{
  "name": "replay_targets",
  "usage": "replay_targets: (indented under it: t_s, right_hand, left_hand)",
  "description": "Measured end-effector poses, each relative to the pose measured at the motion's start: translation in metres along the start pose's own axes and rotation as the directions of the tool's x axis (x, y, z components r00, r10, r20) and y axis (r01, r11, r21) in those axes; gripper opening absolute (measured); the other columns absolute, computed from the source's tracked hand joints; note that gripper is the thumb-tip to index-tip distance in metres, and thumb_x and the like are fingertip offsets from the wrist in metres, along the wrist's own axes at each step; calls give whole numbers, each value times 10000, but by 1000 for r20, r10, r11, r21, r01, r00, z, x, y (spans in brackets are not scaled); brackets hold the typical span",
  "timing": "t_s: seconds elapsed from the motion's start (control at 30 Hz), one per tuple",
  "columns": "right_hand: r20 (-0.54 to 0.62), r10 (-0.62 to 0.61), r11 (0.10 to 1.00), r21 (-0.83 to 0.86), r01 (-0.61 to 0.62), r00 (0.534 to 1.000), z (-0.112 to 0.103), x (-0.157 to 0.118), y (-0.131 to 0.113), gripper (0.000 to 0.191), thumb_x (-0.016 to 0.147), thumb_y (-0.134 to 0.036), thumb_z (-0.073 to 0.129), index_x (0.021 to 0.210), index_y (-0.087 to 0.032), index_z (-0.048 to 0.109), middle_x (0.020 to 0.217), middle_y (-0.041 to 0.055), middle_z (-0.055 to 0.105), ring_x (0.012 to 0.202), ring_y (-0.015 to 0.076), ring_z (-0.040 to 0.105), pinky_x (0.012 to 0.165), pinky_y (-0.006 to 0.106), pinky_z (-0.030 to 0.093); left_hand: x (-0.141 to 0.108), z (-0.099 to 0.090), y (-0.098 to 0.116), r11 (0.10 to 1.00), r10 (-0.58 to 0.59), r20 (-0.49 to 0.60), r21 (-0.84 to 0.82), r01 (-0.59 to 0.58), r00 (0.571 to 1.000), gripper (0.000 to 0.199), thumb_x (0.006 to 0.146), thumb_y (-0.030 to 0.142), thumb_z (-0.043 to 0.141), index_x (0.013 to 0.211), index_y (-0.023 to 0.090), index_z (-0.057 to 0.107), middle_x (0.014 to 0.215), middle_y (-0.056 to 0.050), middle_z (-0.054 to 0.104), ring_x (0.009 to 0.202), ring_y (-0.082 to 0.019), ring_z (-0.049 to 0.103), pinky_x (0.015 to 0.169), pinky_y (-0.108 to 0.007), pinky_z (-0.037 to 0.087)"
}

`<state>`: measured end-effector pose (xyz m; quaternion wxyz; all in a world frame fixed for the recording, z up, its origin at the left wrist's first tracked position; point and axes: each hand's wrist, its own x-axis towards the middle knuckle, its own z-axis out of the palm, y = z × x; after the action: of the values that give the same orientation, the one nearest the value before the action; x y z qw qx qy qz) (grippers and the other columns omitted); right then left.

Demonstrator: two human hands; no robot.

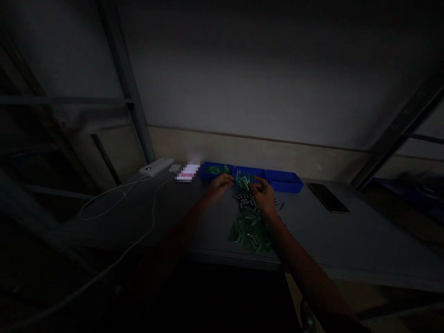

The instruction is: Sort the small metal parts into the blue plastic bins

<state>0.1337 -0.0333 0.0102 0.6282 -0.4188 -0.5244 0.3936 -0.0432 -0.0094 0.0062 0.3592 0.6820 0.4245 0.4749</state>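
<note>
In the dim light, my right hand [263,194] pinches a small green see-through packet [243,180] in front of the middle blue bin [259,172]. My left hand [220,184] is curled, fingertips together, just left of the packet. Whether it grips the packet's edge or something else is too dark to tell. Below the hands lie small dark metal pieces [244,202], partly behind my right hand. Nearer me is a heap of green packets [251,231]. More green pieces [220,169] sit in the left blue bin [207,175].
To the right of my hands stands a third blue bin [286,181], with a dark phone [328,198] beyond it. At the left are a lit, blurred-out screen [188,172] and a white power bank [156,167] with a cable [152,217] trailing over the table edge. A wall backs the table.
</note>
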Motion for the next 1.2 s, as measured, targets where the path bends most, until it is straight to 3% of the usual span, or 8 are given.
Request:
replay_targets:
  t_s: [0.1,0.37,0.5,0.63,0.77,0.9,1.03,1.2]
  right_hand:
    - [16,24,998,-52,-23,1000,-1,2,3,306,581,-400,638,775,-179,552,502,-66,478,485,93,421,489,232,310]
    - [74,-79,980,-178,91,994,-1,2,8,208,592,-380,617,596,-189,534,571,-28,518,555,113,454,549,247,352]
    - [61,-5,973,-231,19,998,-3,1,5,236,610,-415,617,658,-189,573,477,-58,455,455,103,391,475,244,296]
    - [100,128,984,-138,-114,987,-4,-2,0,312,646,-499,600,689,-191,580,456,-49,490,422,121,422,453,252,317]
    - [76,86,996,-27,-84,993,-4,-2,-5,390,698,-559,544,579,-188,544,516,-24,516,510,127,479,513,256,368]
    - [28,10,999,-49,-9,1000,-4,-1,-4,255,613,-420,642,629,-185,543,542,-42,526,519,101,441,510,233,341]
    - [30,31,998,58,-33,999,-3,0,3,428,569,-340,658,947,-199,516,544,-80,550,486,95,436,502,224,346]
    - [55,21,1000,15,-21,998,-2,3,12,429,600,-351,628,983,-188,526,574,-59,575,499,102,468,508,230,362]
  left_hand:
    - [-1,3,3,995,-81,-25,-63,79,996,263,797,307,522,997,146,578,786,-25,627,689,-141,592,641,-257,452]
    - [-7,5,10,954,149,-40,270,-133,988,152,783,245,533,665,148,536,584,39,510,581,-99,484,553,-204,347]
    - [-7,7,8,945,171,-33,287,-154,985,141,791,238,522,682,149,537,597,38,529,578,-96,495,543,-197,350]
    - [-8,9,6,933,187,-9,315,-175,982,82,782,202,524,747,149,576,658,20,584,616,-107,534,575,-203,397]
    - [-5,9,2,933,217,-66,307,-188,974,157,735,114,519,841,166,622,872,-29,638,780,-140,584,674,-233,449]
    - [-1,10,-2,988,27,-196,152,3,980,126,770,211,538,862,168,612,842,-36,642,783,-150,593,681,-247,458]
    - [0,10,-2,957,-277,-103,-123,264,955,309,843,405,451,892,142,606,736,-31,620,604,-118,564,531,-218,409]
    - [-5,9,4,968,-205,34,-143,208,978,262,714,369,631,844,141,637,694,-7,612,607,-106,542,529,-203,373]
